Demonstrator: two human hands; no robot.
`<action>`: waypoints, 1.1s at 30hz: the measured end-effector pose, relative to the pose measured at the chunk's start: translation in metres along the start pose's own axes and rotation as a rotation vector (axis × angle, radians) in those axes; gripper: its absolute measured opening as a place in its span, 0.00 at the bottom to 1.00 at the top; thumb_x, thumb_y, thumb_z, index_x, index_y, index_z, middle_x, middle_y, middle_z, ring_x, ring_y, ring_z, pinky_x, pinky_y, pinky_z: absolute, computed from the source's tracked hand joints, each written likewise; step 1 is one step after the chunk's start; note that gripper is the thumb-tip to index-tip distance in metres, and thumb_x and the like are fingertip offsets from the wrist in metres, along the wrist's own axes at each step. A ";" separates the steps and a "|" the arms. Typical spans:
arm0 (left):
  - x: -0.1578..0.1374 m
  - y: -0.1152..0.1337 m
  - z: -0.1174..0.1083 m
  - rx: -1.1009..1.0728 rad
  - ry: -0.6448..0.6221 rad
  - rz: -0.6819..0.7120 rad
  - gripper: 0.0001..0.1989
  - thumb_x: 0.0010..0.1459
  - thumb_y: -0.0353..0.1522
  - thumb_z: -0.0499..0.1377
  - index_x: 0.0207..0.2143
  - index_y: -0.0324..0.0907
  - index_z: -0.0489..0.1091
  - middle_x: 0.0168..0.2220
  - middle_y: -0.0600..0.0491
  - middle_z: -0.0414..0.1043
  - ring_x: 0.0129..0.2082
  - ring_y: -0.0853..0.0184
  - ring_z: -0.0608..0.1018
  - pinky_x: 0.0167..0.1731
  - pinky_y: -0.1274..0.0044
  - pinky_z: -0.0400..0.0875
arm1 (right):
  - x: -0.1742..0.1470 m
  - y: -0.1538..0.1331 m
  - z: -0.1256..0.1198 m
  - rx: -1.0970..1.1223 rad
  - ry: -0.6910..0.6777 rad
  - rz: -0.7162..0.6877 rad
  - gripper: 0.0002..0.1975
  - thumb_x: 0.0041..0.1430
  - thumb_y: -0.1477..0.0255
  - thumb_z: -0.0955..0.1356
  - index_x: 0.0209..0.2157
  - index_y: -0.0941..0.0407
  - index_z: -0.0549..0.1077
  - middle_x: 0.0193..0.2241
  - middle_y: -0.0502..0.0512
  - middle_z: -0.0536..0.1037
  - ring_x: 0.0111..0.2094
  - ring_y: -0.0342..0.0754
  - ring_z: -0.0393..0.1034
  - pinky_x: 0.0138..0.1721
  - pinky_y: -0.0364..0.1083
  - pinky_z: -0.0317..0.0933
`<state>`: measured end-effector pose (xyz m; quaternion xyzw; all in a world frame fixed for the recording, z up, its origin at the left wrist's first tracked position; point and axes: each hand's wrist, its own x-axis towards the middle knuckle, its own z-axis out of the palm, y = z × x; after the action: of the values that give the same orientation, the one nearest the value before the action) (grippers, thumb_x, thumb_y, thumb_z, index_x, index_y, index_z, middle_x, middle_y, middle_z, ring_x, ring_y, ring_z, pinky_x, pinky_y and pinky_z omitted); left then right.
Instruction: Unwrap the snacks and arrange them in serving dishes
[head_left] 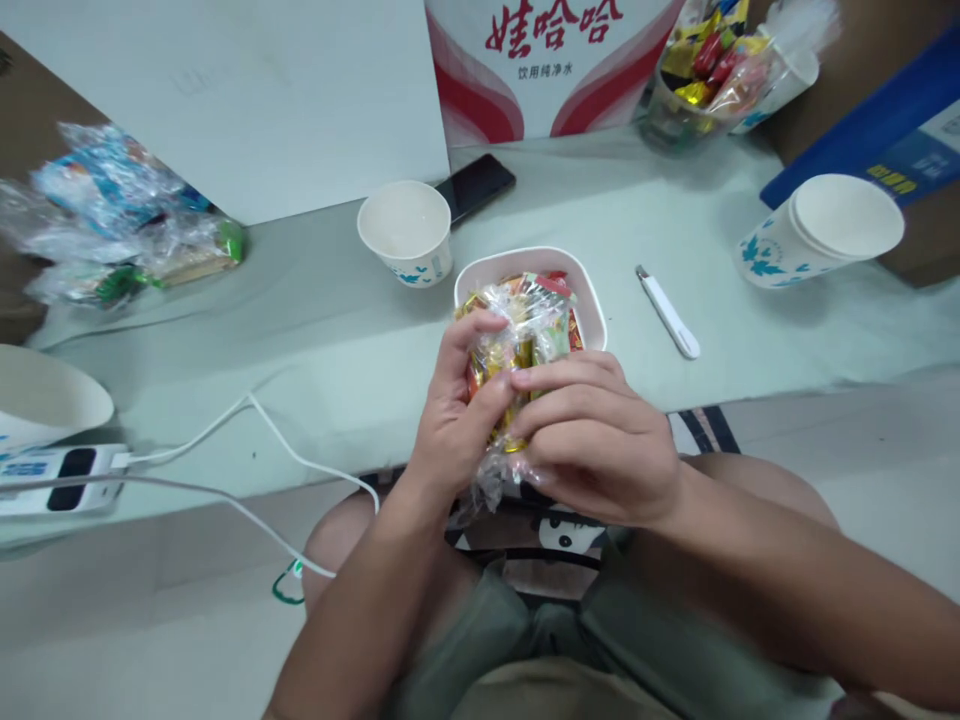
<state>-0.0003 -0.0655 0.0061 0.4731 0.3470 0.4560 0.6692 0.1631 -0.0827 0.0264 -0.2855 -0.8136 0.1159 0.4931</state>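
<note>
Clear, crinkled plastic bag point(521, 352) with gold-coloured contents: was partly covered by the left hand point(450, 420) and right hand point(600, 430); contents could not be identified. White, rounded-square tub point(589, 310): near side was hidden behind bag and hands. Black, flat phone point(480, 188): one end was hidden behind white, leaf-printed paper cup point(409, 230). Wide, round white container point(45, 400): was cut off by left edge. Blue, straight-edged panel point(847, 150): was cut off at right; small print was illegible.

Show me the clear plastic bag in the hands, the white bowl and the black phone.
Clear plastic bag point(519, 350): head view, on its middle, over the gold wrappers.
White bowl point(592, 310): head view, on its right side wall.
Black phone point(482, 187): head view, on its dark screen.
</note>
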 end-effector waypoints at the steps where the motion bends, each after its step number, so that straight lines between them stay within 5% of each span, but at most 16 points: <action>1: 0.000 -0.001 0.000 -0.047 -0.023 0.052 0.27 0.59 0.50 0.65 0.56 0.57 0.63 0.55 0.54 0.70 0.55 0.58 0.75 0.56 0.65 0.72 | 0.002 -0.002 -0.003 0.033 0.026 0.038 0.03 0.62 0.72 0.71 0.35 0.49 0.74 0.33 0.49 0.83 0.46 0.50 0.79 0.49 0.52 0.69; 6: -0.001 0.003 -0.002 -0.006 -0.246 0.134 0.50 0.39 0.48 0.78 0.62 0.58 0.57 0.57 0.50 0.68 0.54 0.53 0.76 0.55 0.63 0.73 | 0.007 -0.010 -0.014 0.088 0.118 0.318 0.07 0.57 0.74 0.74 0.29 0.51 0.73 0.32 0.50 0.76 0.38 0.48 0.73 0.46 0.52 0.69; 9: 0.000 0.005 -0.004 0.114 -0.275 0.085 0.45 0.42 0.38 0.78 0.59 0.57 0.59 0.56 0.50 0.67 0.51 0.57 0.77 0.50 0.67 0.75 | 0.004 -0.010 -0.015 0.036 0.101 0.424 0.08 0.55 0.70 0.76 0.29 0.51 0.73 0.35 0.51 0.74 0.39 0.49 0.71 0.47 0.53 0.68; 14: 0.007 0.002 -0.004 0.186 -0.137 0.247 0.36 0.40 0.35 0.78 0.47 0.53 0.61 0.49 0.55 0.68 0.46 0.61 0.77 0.41 0.73 0.74 | -0.005 0.017 -0.033 0.207 0.078 0.359 0.08 0.64 0.60 0.71 0.38 0.49 0.73 0.35 0.51 0.74 0.42 0.51 0.72 0.50 0.55 0.69; 18: 0.010 -0.002 -0.006 0.228 -0.062 0.296 0.37 0.42 0.41 0.77 0.49 0.54 0.58 0.48 0.54 0.66 0.40 0.64 0.76 0.35 0.75 0.71 | -0.021 0.069 -0.069 -0.289 0.222 0.623 0.10 0.64 0.61 0.68 0.44 0.49 0.73 0.44 0.58 0.76 0.50 0.57 0.71 0.55 0.59 0.66; 22: 0.016 -0.007 -0.016 0.278 -0.001 0.340 0.41 0.39 0.47 0.77 0.49 0.53 0.58 0.50 0.53 0.64 0.46 0.61 0.74 0.40 0.73 0.71 | -0.052 0.121 -0.097 -0.761 -0.078 1.000 0.25 0.56 0.61 0.71 0.54 0.58 0.74 0.53 0.70 0.72 0.57 0.67 0.66 0.58 0.64 0.61; 26: 0.021 -0.009 -0.024 0.312 -0.008 0.354 0.40 0.39 0.48 0.77 0.50 0.53 0.60 0.51 0.53 0.63 0.48 0.60 0.73 0.45 0.71 0.70 | -0.073 0.140 -0.109 -0.839 -0.322 1.114 0.18 0.59 0.64 0.67 0.47 0.58 0.78 0.45 0.69 0.76 0.49 0.66 0.71 0.50 0.60 0.64; 30: 0.020 -0.005 -0.026 0.412 0.029 0.405 0.38 0.41 0.42 0.78 0.51 0.52 0.64 0.51 0.53 0.65 0.50 0.59 0.72 0.50 0.69 0.68 | -0.056 0.118 -0.112 -0.733 -0.082 1.103 0.05 0.59 0.68 0.68 0.34 0.54 0.74 0.26 0.57 0.75 0.32 0.55 0.70 0.38 0.53 0.63; 33: 0.017 0.001 -0.025 0.490 0.055 0.416 0.34 0.43 0.38 0.78 0.51 0.51 0.66 0.50 0.53 0.67 0.51 0.58 0.72 0.54 0.67 0.66 | -0.028 0.068 -0.100 -0.381 0.135 1.102 0.09 0.65 0.66 0.66 0.30 0.52 0.71 0.18 0.49 0.70 0.20 0.46 0.64 0.27 0.48 0.60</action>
<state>-0.0169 -0.0419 -0.0013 0.6685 0.3604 0.4984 0.4181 0.2839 -0.0537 0.0227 -0.7567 -0.5184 0.1886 0.3508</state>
